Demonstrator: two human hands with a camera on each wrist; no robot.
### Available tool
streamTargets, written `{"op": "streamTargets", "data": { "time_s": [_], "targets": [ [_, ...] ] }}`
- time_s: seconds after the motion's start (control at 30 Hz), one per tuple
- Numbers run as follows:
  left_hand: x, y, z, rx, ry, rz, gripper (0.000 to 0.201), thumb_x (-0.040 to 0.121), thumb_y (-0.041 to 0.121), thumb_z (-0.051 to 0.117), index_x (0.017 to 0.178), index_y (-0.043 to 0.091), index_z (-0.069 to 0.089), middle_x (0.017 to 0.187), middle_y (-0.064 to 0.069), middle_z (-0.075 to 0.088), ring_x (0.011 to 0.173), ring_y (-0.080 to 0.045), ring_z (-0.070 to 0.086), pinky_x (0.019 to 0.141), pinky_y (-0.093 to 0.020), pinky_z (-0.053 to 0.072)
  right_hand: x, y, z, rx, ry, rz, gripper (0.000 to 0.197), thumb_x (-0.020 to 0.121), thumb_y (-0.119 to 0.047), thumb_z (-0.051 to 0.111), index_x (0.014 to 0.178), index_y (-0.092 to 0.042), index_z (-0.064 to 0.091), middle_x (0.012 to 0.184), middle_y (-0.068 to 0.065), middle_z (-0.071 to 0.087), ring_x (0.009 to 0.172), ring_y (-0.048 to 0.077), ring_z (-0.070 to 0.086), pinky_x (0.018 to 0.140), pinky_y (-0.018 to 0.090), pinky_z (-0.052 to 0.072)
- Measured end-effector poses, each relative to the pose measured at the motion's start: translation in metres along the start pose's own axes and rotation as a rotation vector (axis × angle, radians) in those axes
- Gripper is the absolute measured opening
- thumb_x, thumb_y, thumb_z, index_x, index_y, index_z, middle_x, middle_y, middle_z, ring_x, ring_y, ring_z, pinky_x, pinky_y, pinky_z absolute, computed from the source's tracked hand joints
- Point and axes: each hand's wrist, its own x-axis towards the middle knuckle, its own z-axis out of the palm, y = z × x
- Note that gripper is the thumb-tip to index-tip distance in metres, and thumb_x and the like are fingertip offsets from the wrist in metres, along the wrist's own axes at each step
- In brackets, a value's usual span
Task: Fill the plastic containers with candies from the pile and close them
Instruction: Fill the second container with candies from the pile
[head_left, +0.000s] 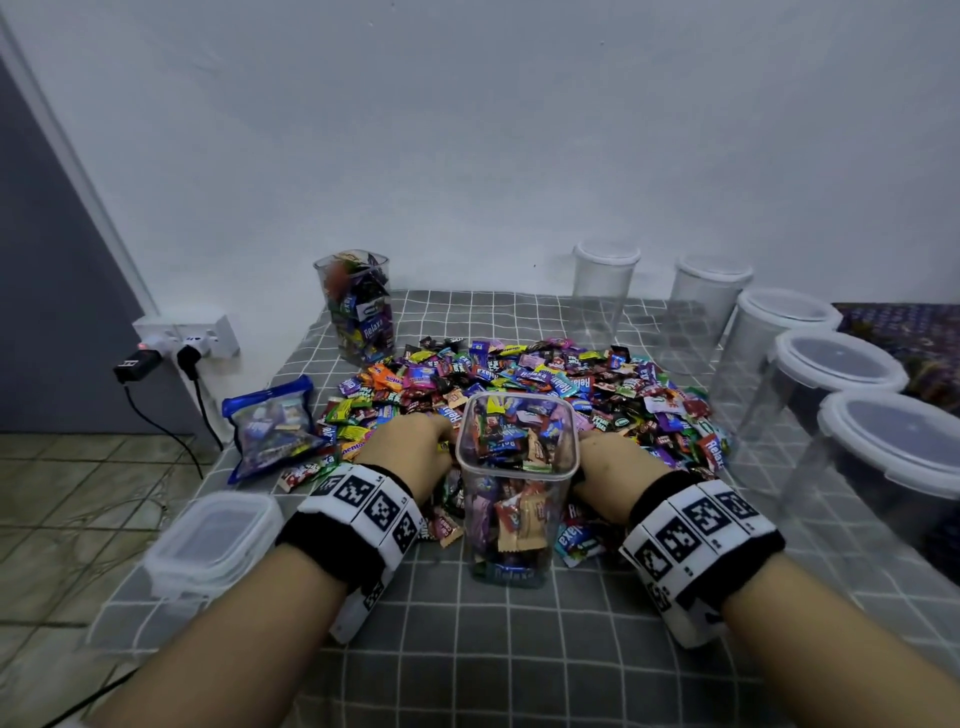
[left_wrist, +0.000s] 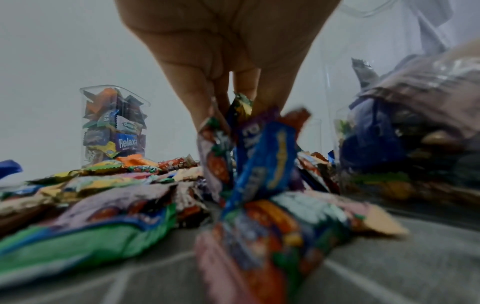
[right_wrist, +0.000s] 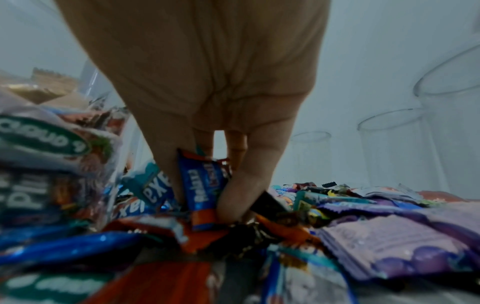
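Step in hand: gathering, both sides at once. Your left hand (head_left: 410, 452) is down in the candy pile (head_left: 519, 384) just left of the open square container (head_left: 517, 483); the left wrist view shows its fingers (left_wrist: 197, 96) drawn together and pinched on a bunch of wrappers (left_wrist: 262, 148). Your right hand (head_left: 613, 478) is in the pile on the container's other side, with thumb and fingers (right_wrist: 233, 193) clamped on a blue wrapped candy (right_wrist: 202, 185) and a few more. The container stands upright between your wrists on the checked cloth (head_left: 519, 649), candies reaching near its rim, so it looks close to full. Its likely lid (head_left: 213, 540) lies at the near left, well apart. A second filled container (head_left: 358, 306) stands uncovered at the far left; lidded empty ones (head_left: 831, 374) line the right. Next move, by my judgement: lift both handfuls clear, drop them inside the rim, then fetch the lid. Loose wrappers may spill over the edge.
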Motion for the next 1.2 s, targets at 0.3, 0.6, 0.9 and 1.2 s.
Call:
{"op": "streamTargets", "data": {
  "time_s": [0.3, 0.6, 0.9, 1.2],
  "targets": [
    [-0.001, -0.003, -0.001, -0.084, 0.103, 0.000, 0.017, 0.091, 0.031, 0.056, 0.104, 0.023, 0.064, 0.105, -0.002, 0.066, 0.097, -0.023, 0.059, 0.079, -0.032, 0.047, -0.013, 0.010, -0.012, 0.126, 0.131, 0.049, 0.024, 0.090, -0.014, 0.053, 0.111, -0.018, 0.065, 0.101, 0.002, 0.050, 0.104, 0.023, 0.053, 0.084, 0.026, 0.040],
    [-0.003, -0.005, -0.004, -0.127, 0.136, -0.006, 0.026, 0.092, 0.029, 0.055, 0.116, 0.020, 0.061, 0.115, -0.003, 0.063, 0.104, -0.022, 0.057, 0.086, -0.034, 0.045, -0.031, 0.000, -0.036, 0.294, 0.386, 0.045, 0.013, 0.088, -0.014, 0.058, 0.098, -0.011, 0.066, 0.098, 0.004, 0.054, 0.096, 0.023, 0.053, 0.075, 0.027, 0.035],
    [-0.004, -0.004, -0.005, -0.131, 0.154, 0.011, 0.026, 0.093, 0.029, 0.054, 0.116, 0.019, 0.060, 0.112, -0.003, 0.063, 0.102, -0.021, 0.057, 0.083, -0.032, 0.044, -0.056, -0.027, -0.084, 0.507, 0.831, -0.157, 0.009, 0.082, -0.007, 0.065, 0.088, -0.013, 0.069, 0.082, -0.005, 0.051, 0.081, 0.019, 0.056, 0.074, 0.032, 0.041],
    [-0.006, -0.003, -0.004, -0.133, 0.171, 0.023, 0.024, 0.093, 0.030, 0.053, 0.113, 0.021, 0.062, 0.111, -0.003, 0.064, 0.100, -0.022, 0.057, 0.081, -0.032, 0.045, -0.065, -0.052, -0.068, 0.841, 0.580, -0.318, 0.027, 0.084, -0.003, 0.063, 0.080, -0.029, 0.060, 0.091, 0.001, 0.058, 0.084, 0.021, 0.061, 0.072, 0.034, 0.056]
  ]
}}
